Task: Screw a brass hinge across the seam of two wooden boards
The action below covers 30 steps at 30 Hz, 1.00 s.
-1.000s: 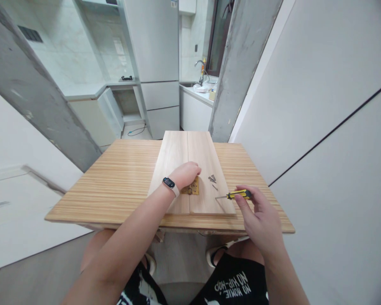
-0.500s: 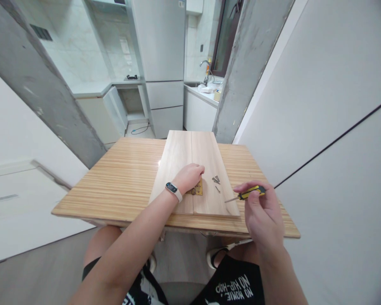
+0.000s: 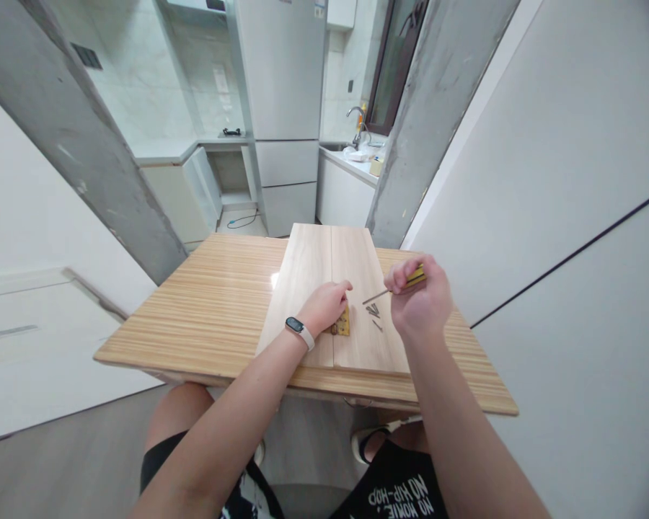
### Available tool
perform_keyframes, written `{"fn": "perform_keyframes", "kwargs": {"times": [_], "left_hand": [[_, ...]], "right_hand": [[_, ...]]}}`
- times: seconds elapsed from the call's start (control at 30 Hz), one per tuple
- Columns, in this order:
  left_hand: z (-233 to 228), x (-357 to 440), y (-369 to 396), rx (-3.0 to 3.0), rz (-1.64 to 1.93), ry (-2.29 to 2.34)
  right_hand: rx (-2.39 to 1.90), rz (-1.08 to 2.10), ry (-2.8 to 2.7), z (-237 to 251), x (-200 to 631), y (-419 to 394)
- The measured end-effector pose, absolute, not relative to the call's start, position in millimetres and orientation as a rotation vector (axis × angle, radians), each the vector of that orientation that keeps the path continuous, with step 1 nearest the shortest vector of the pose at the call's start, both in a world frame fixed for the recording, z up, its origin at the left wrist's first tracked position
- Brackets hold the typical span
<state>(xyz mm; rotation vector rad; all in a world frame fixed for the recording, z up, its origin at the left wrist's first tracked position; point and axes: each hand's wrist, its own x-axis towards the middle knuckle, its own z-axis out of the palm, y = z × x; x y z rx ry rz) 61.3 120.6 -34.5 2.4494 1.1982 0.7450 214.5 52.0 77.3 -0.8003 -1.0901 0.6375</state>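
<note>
Striped table (image 3: 205, 303); right hand (image 3: 422, 306) grips screwdriver (image 3: 415, 277); black shorts (image 3: 383, 472) read "NO HIP-HOP".

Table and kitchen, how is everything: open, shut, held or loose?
Right hand: closed around the screwdriver
Screwdriver: held, tip pointing left
Left hand: over the hinge
Hinge: partly covered
Screws: loose on the boards
Boards: flat, side by side
Wristband: worn
Fridge: shut
Tap: can't tell if running

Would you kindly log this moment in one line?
left hand: partly covers gold hinge | right hand: grips screwdriver | screws: lying on right-hand board, right of hinge
</note>
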Motion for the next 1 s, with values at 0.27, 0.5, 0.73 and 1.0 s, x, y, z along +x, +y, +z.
{"fn": "perform_keyframes", "kwargs": {"times": [0.27, 0.5, 0.73, 1.0], "left_hand": [[-36, 61, 121, 2.386, 0.771, 1.201], [-35, 61, 122, 2.375, 0.770, 1.207], [-40, 61, 124, 2.409, 0.793, 1.216], [-36, 63, 121, 2.471, 0.705, 1.282]], "right_hand": [[-0.844, 0.717, -1.143, 48, 200, 96], [-0.918, 0.687, -1.181, 40, 194, 105], [-0.813, 0.785, -1.153, 36, 194, 111], [-0.727, 0.923, -1.218, 33, 198, 123]]}}
